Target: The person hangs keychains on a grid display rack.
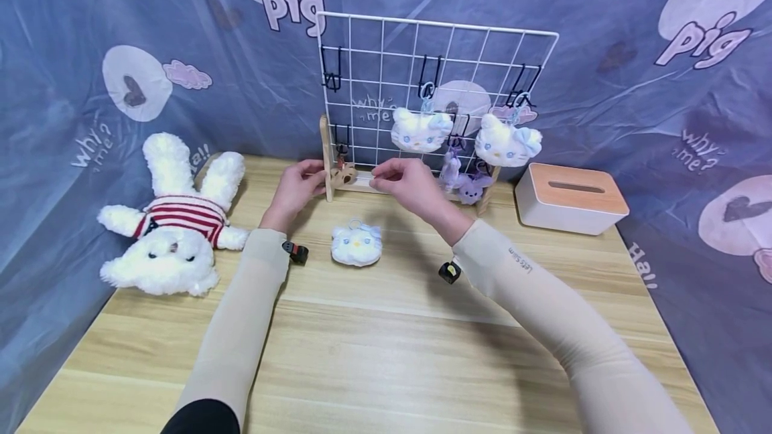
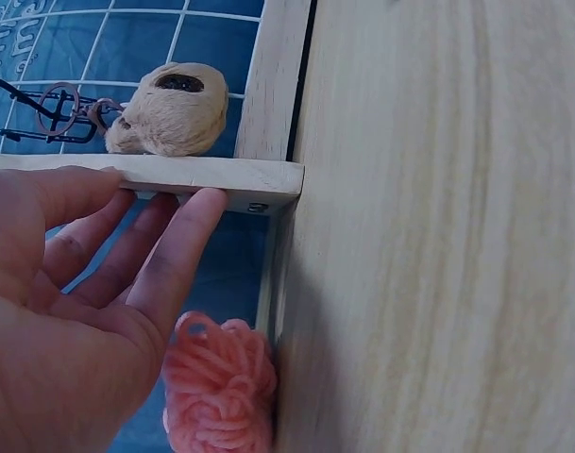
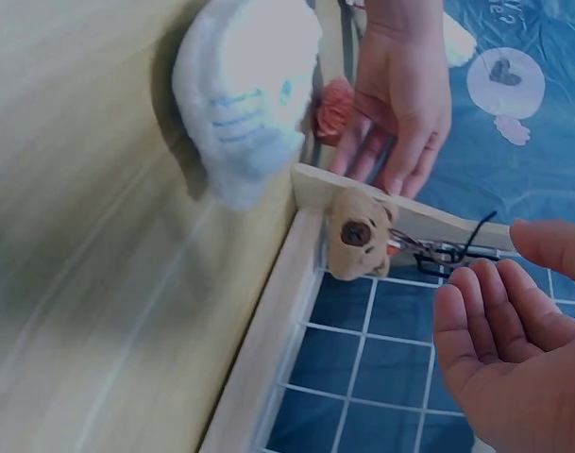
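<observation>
My left hand [image 1: 297, 189] touches the left wooden side board [image 2: 211, 176] of a white wire grid rack [image 1: 416, 52]. Its fingers extend along the board's outer face, and the thumb lies at the edge. Just inside the board, a brown plush bear-head keychain [image 3: 356, 234] hangs from a black hook [image 2: 46, 123]. My right hand [image 1: 410, 186] hovers before the grid, right of the bear; in the right wrist view its fingers are loosely bent, with nothing in them. On the table in front lies a white plush cat-head keychain [image 1: 356, 244], with a ring on top.
Two more cat-head keychains [image 1: 421, 131] and purple plush keychains [image 1: 473, 187] hang at the rack's middle and right. A tissue box [image 1: 571, 198] stands right. A white plush toy [image 1: 187, 220] lies left on the table [image 1: 386, 353]. Coral yarn [image 2: 221, 387] sits beside the rack.
</observation>
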